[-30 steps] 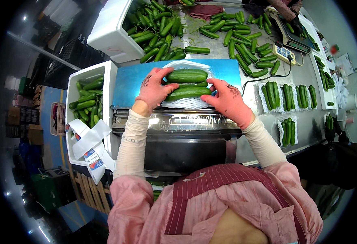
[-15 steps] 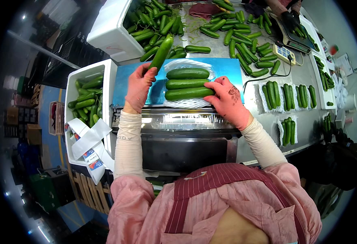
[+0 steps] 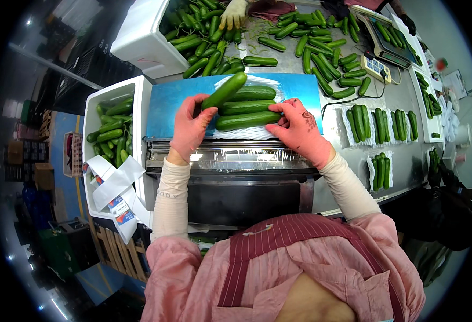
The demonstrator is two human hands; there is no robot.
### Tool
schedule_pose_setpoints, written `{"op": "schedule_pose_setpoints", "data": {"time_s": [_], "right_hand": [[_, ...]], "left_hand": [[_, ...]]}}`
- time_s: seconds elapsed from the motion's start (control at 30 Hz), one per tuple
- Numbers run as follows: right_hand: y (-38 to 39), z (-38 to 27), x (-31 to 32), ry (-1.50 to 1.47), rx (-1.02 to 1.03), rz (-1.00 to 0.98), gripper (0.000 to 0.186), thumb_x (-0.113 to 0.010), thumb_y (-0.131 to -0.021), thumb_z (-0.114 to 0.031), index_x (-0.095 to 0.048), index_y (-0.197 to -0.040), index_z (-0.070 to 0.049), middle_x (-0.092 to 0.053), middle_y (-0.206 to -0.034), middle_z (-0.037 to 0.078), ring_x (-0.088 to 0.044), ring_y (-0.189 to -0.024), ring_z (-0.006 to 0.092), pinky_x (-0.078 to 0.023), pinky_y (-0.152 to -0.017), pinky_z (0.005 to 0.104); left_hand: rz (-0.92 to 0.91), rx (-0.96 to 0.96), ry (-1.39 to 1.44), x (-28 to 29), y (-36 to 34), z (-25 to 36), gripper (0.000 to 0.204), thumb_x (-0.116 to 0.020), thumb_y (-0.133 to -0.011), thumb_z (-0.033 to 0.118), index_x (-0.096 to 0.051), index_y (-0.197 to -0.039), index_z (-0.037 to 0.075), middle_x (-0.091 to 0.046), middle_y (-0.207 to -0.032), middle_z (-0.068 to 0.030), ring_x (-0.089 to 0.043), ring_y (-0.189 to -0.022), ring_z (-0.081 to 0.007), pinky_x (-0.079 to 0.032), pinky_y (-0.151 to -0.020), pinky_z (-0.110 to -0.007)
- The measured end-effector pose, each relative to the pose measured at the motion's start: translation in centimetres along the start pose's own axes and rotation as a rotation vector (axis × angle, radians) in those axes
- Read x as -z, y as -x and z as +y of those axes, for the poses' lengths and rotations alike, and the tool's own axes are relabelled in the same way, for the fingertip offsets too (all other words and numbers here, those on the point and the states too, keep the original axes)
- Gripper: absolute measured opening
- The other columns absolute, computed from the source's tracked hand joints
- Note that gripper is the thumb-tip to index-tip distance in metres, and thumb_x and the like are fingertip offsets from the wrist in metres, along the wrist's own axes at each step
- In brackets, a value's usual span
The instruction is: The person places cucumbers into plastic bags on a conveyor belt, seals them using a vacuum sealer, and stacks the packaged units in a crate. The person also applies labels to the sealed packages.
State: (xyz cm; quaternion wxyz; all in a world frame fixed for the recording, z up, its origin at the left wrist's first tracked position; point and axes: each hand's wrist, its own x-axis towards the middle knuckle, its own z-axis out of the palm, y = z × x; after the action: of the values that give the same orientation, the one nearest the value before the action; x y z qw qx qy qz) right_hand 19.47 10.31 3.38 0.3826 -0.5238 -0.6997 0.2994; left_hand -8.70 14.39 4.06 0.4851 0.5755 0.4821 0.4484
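My left hand (image 3: 190, 124), in a pink glove, grips a cucumber (image 3: 225, 91) that slants up to the right. This cucumber overlaps the left part of three cucumbers (image 3: 248, 120) lying side by side on a white foam net (image 3: 236, 133). The net rests on a blue plate (image 3: 163, 112). My right hand (image 3: 303, 131), also pink-gloved with a dark mark on its back, has its thumb and fingers closed round the right ends of the nearer cucumbers.
A wrapping machine's dark front (image 3: 241, 198) stands below the plate. At left is a white foam box (image 3: 146, 96) of cucumbers with label strips (image 3: 119, 188). Loose cucumbers (image 3: 327, 64), a scale (image 3: 386, 48) and netted packs (image 3: 359, 123) lie beyond. Another person's gloved hand (image 3: 234, 15) reaches into the far pile.
My left hand has lowered its cucumber and brought it right, over the three on the net. Another person's gloved hand has appeared at the far pile; the dark-gloved hands have left the scale.
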Motion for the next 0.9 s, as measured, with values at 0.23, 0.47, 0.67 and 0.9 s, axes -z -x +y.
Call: {"op": "schedule_pose_setpoints", "data": {"time_s": [0.23, 0.47, 0.67, 0.9], "right_hand": [[0.3, 0.3, -0.1, 0.093, -0.015, 0.035, 0.036, -0.080, -0.080, -0.020, -0.063, -0.108, -0.005, -0.061, -0.097, 0.011, -0.064, -0.069, 0.0194, -0.053, -0.067, 0.0334], [0.5, 0.3, -0.4, 0.053, -0.043, 0.068, 0.035, -0.080, -0.080, -0.013, -0.062, -0.109, -0.003, -0.062, -0.094, 0.008, -0.059, -0.064, 0.0140, -0.050, -0.062, 0.0297], [0.3, -0.3, 1.0, -0.113, -0.248, 0.076, 0.030, -0.069, -0.085, -0.009, -0.063, -0.115, -0.005, -0.063, -0.100, 0.012, -0.063, -0.071, 0.0184, -0.053, -0.070, 0.0327], [-0.8, -3.1, 1.2, 0.268, 0.313, 0.254, 0.042, -0.075, -0.081, -0.015, -0.062, -0.121, -0.009, -0.064, -0.110, 0.010, -0.059, -0.093, 0.0280, -0.048, -0.084, 0.0402]], "left_hand": [[-0.013, -0.388, -0.522, -1.3, 1.2, 1.3, 0.036, -0.076, -0.082, 0.005, -0.063, -0.116, 0.003, -0.061, -0.114, -0.0117, -0.060, -0.102, -0.0245, -0.048, -0.092, -0.032], [-0.090, -0.384, -0.564, -2.1, 0.4, 0.9, 0.043, -0.074, -0.083, 0.005, -0.060, -0.124, 0.005, -0.059, -0.125, -0.0134, -0.057, -0.115, -0.0299, -0.046, -0.098, -0.035], [-0.076, -0.371, -0.591, -2.5, -0.1, 0.4, 0.046, -0.073, -0.087, 0.012, -0.058, -0.130, 0.007, -0.056, -0.132, -0.0141, -0.053, -0.124, -0.0299, -0.041, -0.106, -0.035], [-0.045, -0.332, -0.355, -3.1, -0.7, -0.5, 0.036, -0.071, -0.089, 0.015, -0.063, -0.123, 0.007, -0.055, -0.133, -0.0126, -0.051, -0.126, -0.0269, -0.038, -0.108, -0.036]]}}
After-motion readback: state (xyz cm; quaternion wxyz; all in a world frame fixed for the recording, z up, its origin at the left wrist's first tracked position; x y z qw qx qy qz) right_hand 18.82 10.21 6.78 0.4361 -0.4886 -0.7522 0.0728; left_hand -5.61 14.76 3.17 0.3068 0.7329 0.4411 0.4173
